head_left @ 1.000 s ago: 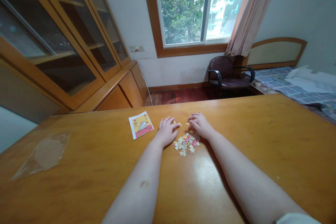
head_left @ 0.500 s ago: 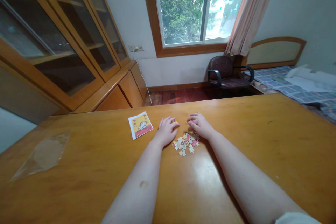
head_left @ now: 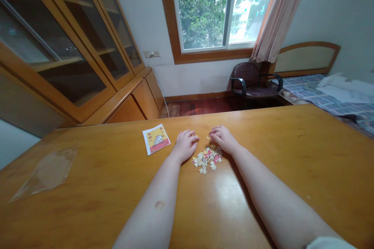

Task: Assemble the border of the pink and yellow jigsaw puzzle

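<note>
A loose heap of jigsaw puzzle pieces (head_left: 205, 158), cream, pink and yellow, lies on the wooden table (head_left: 117, 202) between my forearms. My left hand (head_left: 186, 146) rests palm down at the heap's left, fingers spread, over a few yellow pieces that it partly covers. Just beyond the heap on the right, my right hand (head_left: 223, 139) is lowered with bent fingers that are apart. By its fingertips is a single yellow puzzle piece (head_left: 208, 137); whether they touch it is too small to tell. A picture card (head_left: 156, 140) with a white cartoon animal lies left of my left hand.
A clear plastic bag (head_left: 48, 171) lies flat on the table's left side. Beyond the far edge stand a glass-door cabinet (head_left: 73, 46), a brown armchair (head_left: 253, 79) and a bed (head_left: 327, 89) with a checked cover.
My left fingers have drawn back slightly over the yellow pieces, which show less than before. My right fingers shift slightly by the single piece. The heap and card stay in place.
</note>
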`<state>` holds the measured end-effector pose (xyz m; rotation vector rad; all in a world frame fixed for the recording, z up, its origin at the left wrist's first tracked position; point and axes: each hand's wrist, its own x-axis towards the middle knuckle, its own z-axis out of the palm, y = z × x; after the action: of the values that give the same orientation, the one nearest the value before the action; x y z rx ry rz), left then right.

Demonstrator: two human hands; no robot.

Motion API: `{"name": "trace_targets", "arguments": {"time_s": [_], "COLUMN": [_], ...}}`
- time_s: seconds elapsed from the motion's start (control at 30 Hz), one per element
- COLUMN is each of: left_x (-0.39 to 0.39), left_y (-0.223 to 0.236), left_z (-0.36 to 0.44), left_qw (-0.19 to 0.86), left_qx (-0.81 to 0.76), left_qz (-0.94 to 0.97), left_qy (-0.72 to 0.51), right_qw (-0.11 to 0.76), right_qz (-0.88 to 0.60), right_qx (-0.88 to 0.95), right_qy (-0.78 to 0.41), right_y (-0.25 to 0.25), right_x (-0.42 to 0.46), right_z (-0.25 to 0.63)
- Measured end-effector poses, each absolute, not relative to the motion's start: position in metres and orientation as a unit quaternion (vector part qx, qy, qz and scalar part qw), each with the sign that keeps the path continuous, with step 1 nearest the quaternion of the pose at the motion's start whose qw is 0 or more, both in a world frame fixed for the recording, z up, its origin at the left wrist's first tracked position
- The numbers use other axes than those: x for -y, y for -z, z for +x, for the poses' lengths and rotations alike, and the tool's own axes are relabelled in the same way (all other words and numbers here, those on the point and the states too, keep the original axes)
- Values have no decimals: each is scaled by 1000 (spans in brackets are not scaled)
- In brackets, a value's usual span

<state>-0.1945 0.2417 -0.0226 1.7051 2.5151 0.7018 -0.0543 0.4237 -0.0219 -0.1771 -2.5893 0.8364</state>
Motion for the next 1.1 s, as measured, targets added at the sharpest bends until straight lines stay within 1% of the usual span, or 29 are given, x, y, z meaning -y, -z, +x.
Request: {"name": "trace_targets", "arguments": {"time_s": [0.13,0.27,0.37,0.5,0.57,0.63,0.73,0.83,1.0,1.1], "left_x": [-242,-240,-234,-227,-225,-226,-226,-222,-209,-206], "left_y": [21,17,15,19,23,27,32,33,28,24], "left_z": [-194,-191,-189,-188,-188,-190,-195,-203,-217,-220], "left_qw": [8,-4,-2,5,27,69,148,230,255,282], "left_qx": [-805,-792,-785,-785,-788,-778,-714,-622,-528,-484], "left_qz": [544,546,542,511,459,398,305,202,140,108], "left_qy": [-235,-274,-299,-351,-410,-481,-612,-721,-798,-821], "right_qw": [251,258,262,220,192,157,109,92,50,48], "right_qz": [-136,-255,-286,-275,-271,-274,-272,-242,-191,-182], "right_qx": [892,815,786,776,769,756,773,808,881,907], "right_qy": [-351,-451,-481,-523,-546,-573,-563,-529,-430,-376], "right_y": [27,34,35,33,32,33,34,34,24,20], "right_x": [-427,-436,-446,-453,-450,-445,-436,-430,-427,-425], "right_z": [-51,-45,-43,-40,-33,-22,-6,2,-2,-4]}}
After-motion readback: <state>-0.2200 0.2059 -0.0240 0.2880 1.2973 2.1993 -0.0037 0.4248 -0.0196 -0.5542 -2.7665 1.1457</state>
